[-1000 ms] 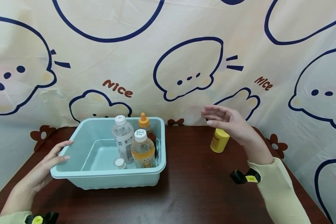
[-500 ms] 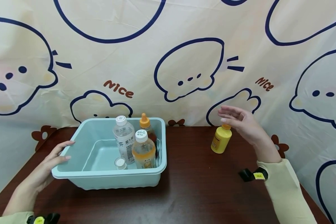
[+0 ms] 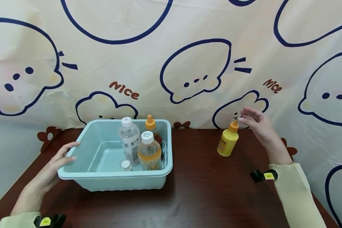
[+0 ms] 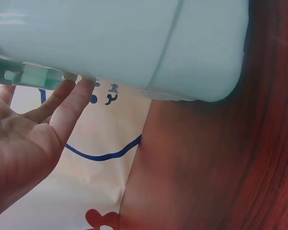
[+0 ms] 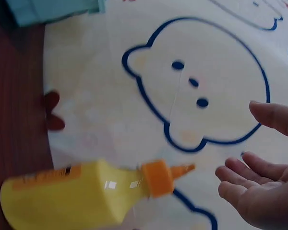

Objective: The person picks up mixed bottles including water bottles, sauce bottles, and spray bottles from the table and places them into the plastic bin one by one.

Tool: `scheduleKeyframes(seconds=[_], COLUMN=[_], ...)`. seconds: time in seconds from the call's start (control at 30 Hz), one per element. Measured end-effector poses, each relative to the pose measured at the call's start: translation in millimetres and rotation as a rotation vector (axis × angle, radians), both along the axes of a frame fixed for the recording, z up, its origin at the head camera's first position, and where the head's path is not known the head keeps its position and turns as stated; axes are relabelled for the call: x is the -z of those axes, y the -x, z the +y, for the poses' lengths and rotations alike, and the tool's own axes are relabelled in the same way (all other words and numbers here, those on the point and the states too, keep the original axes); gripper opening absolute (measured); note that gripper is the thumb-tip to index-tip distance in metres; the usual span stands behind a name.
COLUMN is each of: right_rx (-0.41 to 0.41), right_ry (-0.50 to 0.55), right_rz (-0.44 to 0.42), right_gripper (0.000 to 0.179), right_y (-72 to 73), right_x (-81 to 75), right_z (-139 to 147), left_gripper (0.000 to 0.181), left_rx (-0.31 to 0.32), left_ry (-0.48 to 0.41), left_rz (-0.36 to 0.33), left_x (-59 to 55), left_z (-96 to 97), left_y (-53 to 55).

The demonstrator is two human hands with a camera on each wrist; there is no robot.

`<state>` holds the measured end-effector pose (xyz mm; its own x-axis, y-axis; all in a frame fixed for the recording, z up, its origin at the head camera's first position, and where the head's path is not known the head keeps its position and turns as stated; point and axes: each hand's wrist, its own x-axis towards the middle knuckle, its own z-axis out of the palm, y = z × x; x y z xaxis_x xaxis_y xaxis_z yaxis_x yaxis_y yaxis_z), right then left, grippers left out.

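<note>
My left hand (image 3: pixel 51 167) holds the left rim of a light blue plastic tub (image 3: pixel 119 182), with thumb and a finger over the rim in the head view. In the left wrist view, fingers reach up under the rim. Inside the tub's right half stand a clear labelled bottle (image 3: pixel 129 139), a bottle with an amber band (image 3: pixel 149 155), an orange-nozzled bottle (image 3: pixel 150 123) partly hidden, and a small white-capped container (image 3: pixel 126 165). On the table, a yellow squeeze bottle (image 3: pixel 227 142) with an orange nozzle stands upright. My right hand (image 3: pixel 257 125) hovers right of that nozzle, apart from it, holding nothing.
Dark wooden table (image 3: pixel 199 190) extends under everything. A cream cloth (image 3: pixel 193 19) with cartoon outlines hangs behind the table and along its sides. Black straps with small devices (image 3: pixel 263 176) sit on both wrists.
My right hand has drawn away to the right of the yellow squeeze bottle, uncovering its orange nozzle. The left hand stays on the tub's rim. The head view has shifted slightly.
</note>
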<state>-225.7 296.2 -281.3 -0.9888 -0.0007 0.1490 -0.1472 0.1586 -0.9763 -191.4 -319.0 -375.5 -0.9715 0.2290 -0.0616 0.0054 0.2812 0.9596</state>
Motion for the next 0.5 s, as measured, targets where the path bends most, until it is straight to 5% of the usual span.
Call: scheduleKeyframes(seconds=[0.5], right_rx=[0.049], right_ry=[-0.212], right_rz=[-0.136], right_gripper=[0.077], right_y=[18.9], right_x=[25.8], right_z=[14.2], left_gripper=[0.043], left_rx=[0.007], left_ry=[-0.010], left_rz=[0.016], left_x=[0.3], left_z=[8.7], left_y=[1.5])
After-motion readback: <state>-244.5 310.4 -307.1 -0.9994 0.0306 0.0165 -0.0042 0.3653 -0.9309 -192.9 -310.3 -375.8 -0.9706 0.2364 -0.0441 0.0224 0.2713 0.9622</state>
